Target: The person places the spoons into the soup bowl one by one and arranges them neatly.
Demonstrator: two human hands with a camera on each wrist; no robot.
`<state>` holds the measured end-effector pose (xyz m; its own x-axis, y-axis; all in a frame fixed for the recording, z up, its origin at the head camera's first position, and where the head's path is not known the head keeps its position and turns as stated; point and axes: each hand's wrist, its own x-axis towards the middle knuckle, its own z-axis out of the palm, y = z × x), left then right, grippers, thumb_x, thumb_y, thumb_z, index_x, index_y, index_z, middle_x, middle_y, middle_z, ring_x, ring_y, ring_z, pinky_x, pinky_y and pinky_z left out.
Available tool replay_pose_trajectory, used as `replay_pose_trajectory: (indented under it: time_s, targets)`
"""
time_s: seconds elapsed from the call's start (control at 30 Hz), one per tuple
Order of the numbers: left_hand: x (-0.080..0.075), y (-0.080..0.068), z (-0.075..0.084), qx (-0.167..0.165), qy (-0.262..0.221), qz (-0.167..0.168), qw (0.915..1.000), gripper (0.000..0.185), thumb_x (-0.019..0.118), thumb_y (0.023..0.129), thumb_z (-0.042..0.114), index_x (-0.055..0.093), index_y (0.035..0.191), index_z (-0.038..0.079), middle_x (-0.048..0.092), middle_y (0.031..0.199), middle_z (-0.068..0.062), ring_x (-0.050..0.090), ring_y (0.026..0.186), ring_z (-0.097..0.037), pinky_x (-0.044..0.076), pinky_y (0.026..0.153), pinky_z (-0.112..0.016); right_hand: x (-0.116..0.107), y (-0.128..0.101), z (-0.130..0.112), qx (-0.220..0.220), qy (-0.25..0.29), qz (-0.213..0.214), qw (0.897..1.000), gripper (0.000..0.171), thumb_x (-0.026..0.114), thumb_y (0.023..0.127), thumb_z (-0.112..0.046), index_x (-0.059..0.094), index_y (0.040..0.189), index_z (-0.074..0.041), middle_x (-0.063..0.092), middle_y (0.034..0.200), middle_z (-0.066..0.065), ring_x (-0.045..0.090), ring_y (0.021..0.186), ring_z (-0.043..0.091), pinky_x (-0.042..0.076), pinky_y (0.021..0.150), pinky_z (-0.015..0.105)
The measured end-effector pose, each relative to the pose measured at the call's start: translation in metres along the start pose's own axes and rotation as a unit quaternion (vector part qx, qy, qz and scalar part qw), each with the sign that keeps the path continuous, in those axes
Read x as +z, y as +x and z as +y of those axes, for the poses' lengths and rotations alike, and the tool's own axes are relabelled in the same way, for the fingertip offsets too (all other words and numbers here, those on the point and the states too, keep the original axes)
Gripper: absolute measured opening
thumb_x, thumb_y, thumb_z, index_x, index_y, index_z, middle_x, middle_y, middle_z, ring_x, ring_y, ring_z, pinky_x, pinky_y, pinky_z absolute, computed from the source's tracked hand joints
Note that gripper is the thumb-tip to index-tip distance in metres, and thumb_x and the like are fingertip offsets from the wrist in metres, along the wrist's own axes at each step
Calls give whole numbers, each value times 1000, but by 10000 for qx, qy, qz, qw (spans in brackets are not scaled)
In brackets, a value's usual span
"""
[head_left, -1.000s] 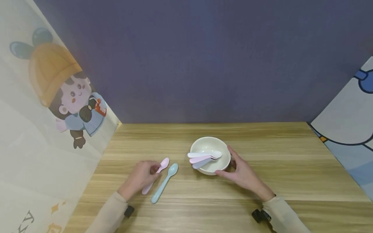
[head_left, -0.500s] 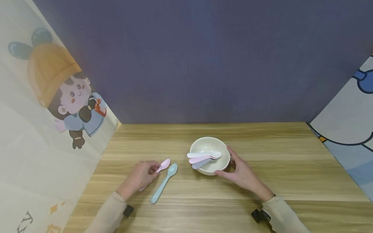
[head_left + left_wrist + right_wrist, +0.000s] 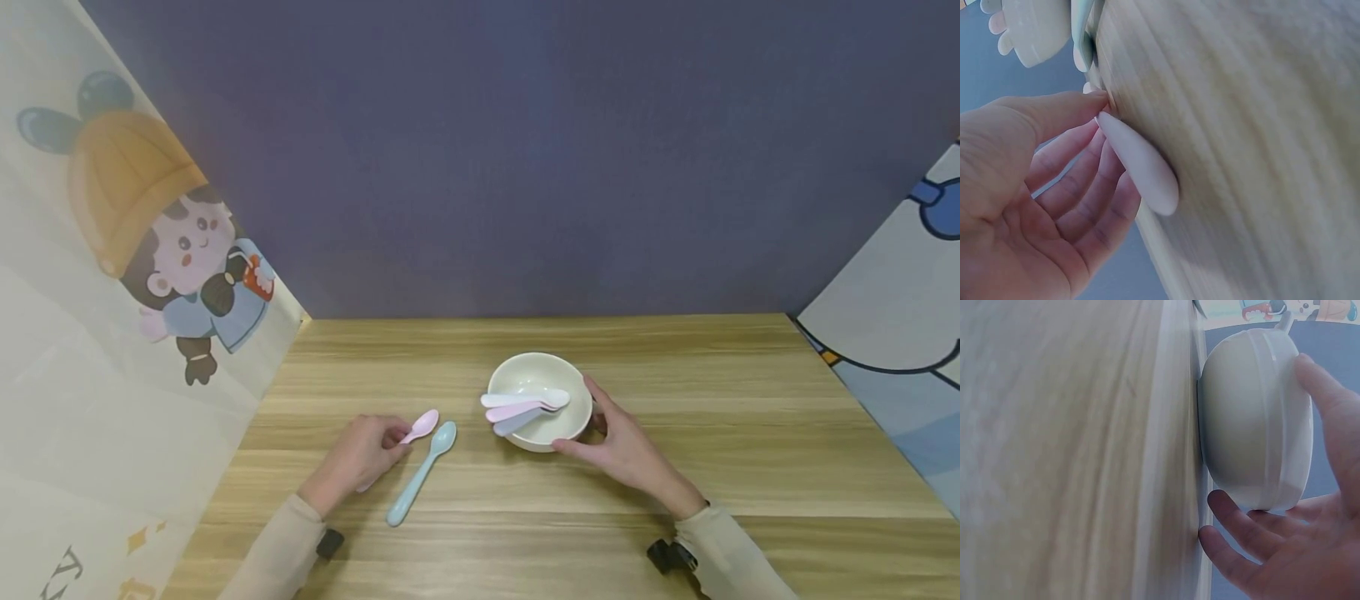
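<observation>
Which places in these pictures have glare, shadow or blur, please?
Head view: small glints inside the white bowl; left wrist view: the pink spoon looks washed pale, with a soft shadow beside it; right wrist view: the table blurs toward the left edge.

A smooth pale-pink spoon (image 3: 425, 423) slants at the wood-grain tabletop (image 3: 675, 358), scoop pointing away and rightward (its handle mostly hidden from above). To its right, a round, glossy cream bowl (image 3: 534, 372) sits upright, holding white, pink and lavender spoons (image 3: 513, 411), handles over its left rim.

A screened booth: woodgrain table (image 3: 690, 375), blue backdrop (image 3: 540, 167) (cartoon prints (image 3: 180, 242) on both sides).
</observation>
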<state>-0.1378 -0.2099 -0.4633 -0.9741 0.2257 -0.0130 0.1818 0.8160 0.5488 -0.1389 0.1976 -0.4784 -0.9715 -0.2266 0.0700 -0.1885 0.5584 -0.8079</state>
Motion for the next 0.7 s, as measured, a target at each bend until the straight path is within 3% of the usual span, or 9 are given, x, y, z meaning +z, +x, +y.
replay_pose_trajectory:
  time_s: [0.37, 0.7]
  targets:
    - [1, 1, 0, 48, 188, 75, 9998, 18, 82, 89, 5, 82, 106, 11, 77, 87, 6, 64, 77, -3, 55, 73, -25, -1, -1, -1, 39, -32, -37, 10000, 122, 90, 83, -52, 18, 170, -6, 52, 159, 25, 68, 131, 34, 47, 116, 59]
    - [-4, 2, -1, 133, 275, 113, 9995, 20, 81, 90, 7, 82, 110, 10, 80, 97, -2, 68, 85, -8, 59, 80, -33, -1, -1, -2, 6, -3, -11, 10000, 122, 91, 83, -50, 19, 170, -4, 50, 160, 26, 68, 131, 35, 48, 115, 57]
